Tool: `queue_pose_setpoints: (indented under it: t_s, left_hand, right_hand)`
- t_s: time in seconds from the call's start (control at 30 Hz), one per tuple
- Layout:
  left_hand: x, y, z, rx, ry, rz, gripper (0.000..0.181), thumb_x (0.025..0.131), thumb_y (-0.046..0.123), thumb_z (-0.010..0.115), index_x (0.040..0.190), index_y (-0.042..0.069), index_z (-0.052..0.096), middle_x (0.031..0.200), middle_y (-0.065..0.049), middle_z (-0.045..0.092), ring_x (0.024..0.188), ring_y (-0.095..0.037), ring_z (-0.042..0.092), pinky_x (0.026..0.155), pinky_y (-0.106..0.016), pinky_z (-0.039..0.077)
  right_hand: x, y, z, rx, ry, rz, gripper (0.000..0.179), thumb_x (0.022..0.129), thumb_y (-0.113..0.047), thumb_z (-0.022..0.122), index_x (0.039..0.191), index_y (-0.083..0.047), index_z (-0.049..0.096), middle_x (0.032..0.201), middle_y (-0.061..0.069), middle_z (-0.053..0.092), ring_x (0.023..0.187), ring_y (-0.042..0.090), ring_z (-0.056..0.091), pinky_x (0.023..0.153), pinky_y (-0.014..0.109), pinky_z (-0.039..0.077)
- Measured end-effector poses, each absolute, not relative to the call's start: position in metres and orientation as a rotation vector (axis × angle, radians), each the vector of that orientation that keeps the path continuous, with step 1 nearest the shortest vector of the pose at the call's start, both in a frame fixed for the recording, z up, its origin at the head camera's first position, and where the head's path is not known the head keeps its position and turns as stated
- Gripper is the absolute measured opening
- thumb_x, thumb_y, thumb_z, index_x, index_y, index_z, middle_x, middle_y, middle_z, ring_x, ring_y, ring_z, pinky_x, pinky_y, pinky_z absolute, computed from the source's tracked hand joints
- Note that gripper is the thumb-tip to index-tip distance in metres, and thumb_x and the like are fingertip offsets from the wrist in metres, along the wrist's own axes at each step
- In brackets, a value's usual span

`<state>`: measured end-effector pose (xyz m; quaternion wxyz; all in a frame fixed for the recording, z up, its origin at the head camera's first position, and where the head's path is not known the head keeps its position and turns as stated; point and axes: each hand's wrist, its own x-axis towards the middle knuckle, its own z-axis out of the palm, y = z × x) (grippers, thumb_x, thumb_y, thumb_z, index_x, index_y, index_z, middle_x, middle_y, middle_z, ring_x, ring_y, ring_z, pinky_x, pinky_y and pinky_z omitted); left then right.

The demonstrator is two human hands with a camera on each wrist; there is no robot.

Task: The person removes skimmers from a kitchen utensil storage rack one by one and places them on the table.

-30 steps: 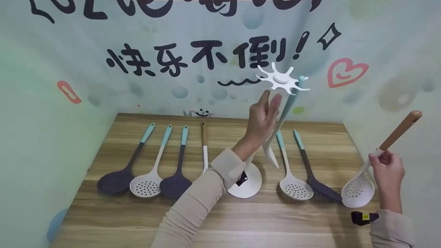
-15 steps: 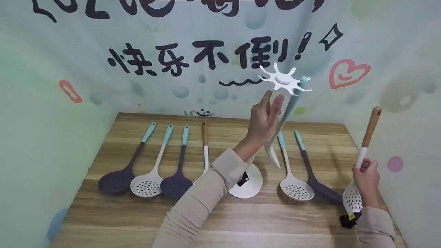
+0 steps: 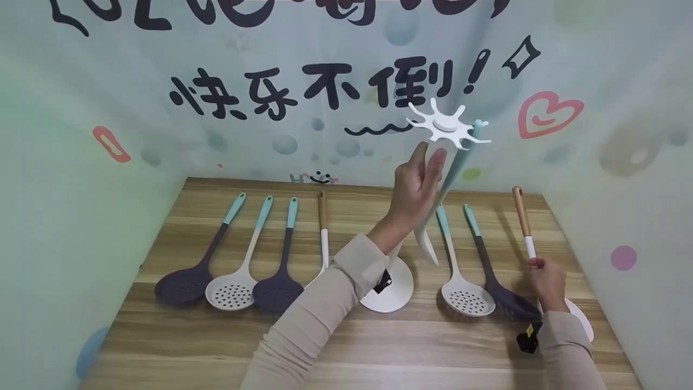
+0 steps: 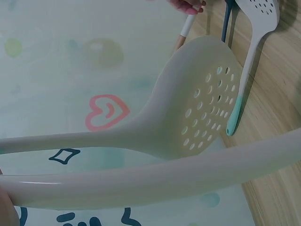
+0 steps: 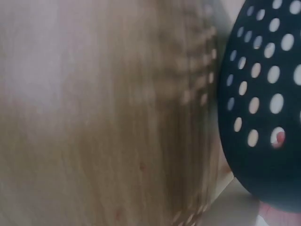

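My left hand (image 3: 414, 187) grips the post of a white utensil stand, just below its hooked top (image 3: 445, 123); the round base (image 3: 399, 287) is on the table. From one hook hangs a white skimmer with a light blue handle (image 3: 459, 162); its holed head (image 4: 211, 99) shows in the left wrist view, beside the post (image 4: 141, 183). Far right, my right hand (image 3: 548, 283) pinches a white skimmer by its neck below the wooden handle (image 3: 522, 214). The hand and sleeve hide most of that skimmer's bowl (image 3: 580, 319). A dark skimmer (image 5: 263, 84) fills the right wrist view's edge.
On the wooden table (image 3: 433, 352), a white skimmer (image 3: 468, 298) and a dark skimmer (image 3: 509, 298) lie between the hands. Left of the stand lie several more skimmers, among them a dark one (image 3: 183, 284) and a wooden-handled one (image 3: 323, 214). A printed curtain (image 3: 260, 146) stands behind.
My right hand has moved left with the wooden-handled skimmer, whose handle has swung from leaning right to leaning slightly left and sits lower now. My left hand and the stand stay put.
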<state>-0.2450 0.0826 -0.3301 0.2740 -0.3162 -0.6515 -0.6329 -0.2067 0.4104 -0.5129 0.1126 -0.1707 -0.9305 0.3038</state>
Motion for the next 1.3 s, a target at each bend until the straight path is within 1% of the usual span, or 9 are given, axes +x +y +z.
queue_pose_setpoints:
  t_s: [0.1,0.2,0.27,0.43,0.63,0.77,0.9,1.1,1.3]
  left_hand:
    - [-0.245,0.082,-0.33,-0.857,-1.755,-1.707,0.061,0.094,0.058,0.026,0.087,0.0,0.044,0.054,-0.001,0.038,0.047,0.0,0.029,0.046,-0.017,0.027]
    - [-0.245,0.082,-0.33,-0.859,-1.747,-1.714,0.061,0.093,0.059,0.026,0.087,0.0,0.044,0.054,-0.001,0.038,0.047,-0.001,0.03,0.046,-0.017,0.027]
    - [-0.245,0.082,-0.329,-0.852,-1.741,-1.719,0.061,0.093,0.059,0.026,0.087,0.0,0.044,0.053,-0.002,0.039,0.046,-0.001,0.03,0.046,-0.017,0.026]
    - [-0.244,0.083,-0.329,-0.839,-1.736,-1.715,0.064,0.092,0.059,0.026,0.086,-0.001,0.045,0.053,-0.006,0.041,0.047,0.0,0.031,0.047,-0.016,0.026]
    - [-0.229,0.079,-0.315,-0.834,-1.726,-1.717,0.066,0.092,0.059,0.023,0.08,-0.003,0.042,0.052,-0.003,0.036,0.049,0.005,0.026,0.047,-0.015,0.024]
    - [-0.226,0.077,-0.313,-0.832,-1.73,-1.709,0.067,0.092,0.06,0.022,0.081,-0.003,0.042,0.052,-0.003,0.036,0.049,0.006,0.025,0.048,-0.015,0.025]
    - [-0.236,0.081,-0.324,-0.827,-1.733,-1.712,0.065,0.092,0.059,0.024,0.084,-0.002,0.043,0.052,-0.006,0.038,0.048,0.004,0.027,0.048,-0.016,0.025]
    - [-0.244,0.082,-0.331,-0.843,-1.723,-1.72,0.062,0.093,0.058,0.026,0.086,-0.001,0.044,0.053,-0.004,0.039,0.047,-0.001,0.03,0.047,-0.017,0.026]
    - [-0.245,0.083,-0.332,-0.857,-1.716,-1.724,0.06,0.094,0.056,0.028,0.088,-0.002,0.045,0.053,-0.005,0.04,0.047,-0.003,0.032,0.046,-0.017,0.028]
  right_hand:
    - [-0.209,0.41,-0.511,-0.501,-2.829,0.927,0.025,0.087,0.001,0.045,0.103,0.015,0.058,0.102,0.035,0.057,0.08,0.036,0.052,0.06,0.027,0.037]
    - [-0.213,0.411,-0.507,-0.441,-2.928,0.93,0.028,0.088,-0.004,0.049,0.107,0.016,0.057,0.106,0.036,0.056,0.079,0.035,0.052,0.06,0.027,0.039]
    - [-0.216,0.41,-0.504,-0.38,-2.984,0.902,0.031,0.089,-0.007,0.05,0.109,0.016,0.056,0.108,0.037,0.056,0.08,0.037,0.053,0.063,0.031,0.043]
    - [-0.219,0.409,-0.502,-0.245,-3.093,0.825,0.033,0.088,-0.008,0.05,0.109,0.017,0.055,0.098,0.037,0.057,0.077,0.038,0.051,0.066,0.037,0.044]
    - [-0.218,0.407,-0.501,-0.131,-3.157,0.802,0.026,0.08,-0.001,0.05,0.099,0.014,0.057,0.077,0.024,0.053,0.067,0.029,0.046,0.057,0.03,0.038]
    - [-0.216,0.407,-0.501,-0.091,-3.178,0.796,0.027,0.082,-0.002,0.048,0.101,0.015,0.056,0.072,0.019,0.05,0.064,0.026,0.045,0.055,0.029,0.037]
    - [-0.214,0.407,-0.501,-0.07,-3.189,0.817,0.032,0.088,-0.006,0.048,0.109,0.016,0.055,0.073,0.017,0.051,0.064,0.023,0.044,0.055,0.029,0.036]
    - [-0.212,0.404,-0.499,-0.066,-3.188,0.824,0.037,0.088,-0.009,0.05,0.116,0.015,0.053,0.085,0.024,0.056,0.071,0.028,0.047,0.059,0.029,0.038]
    - [-0.212,0.402,-0.498,-0.057,-3.177,0.856,0.033,0.088,-0.01,0.05,0.108,0.014,0.058,0.076,0.019,0.054,0.066,0.022,0.046,0.056,0.028,0.035]
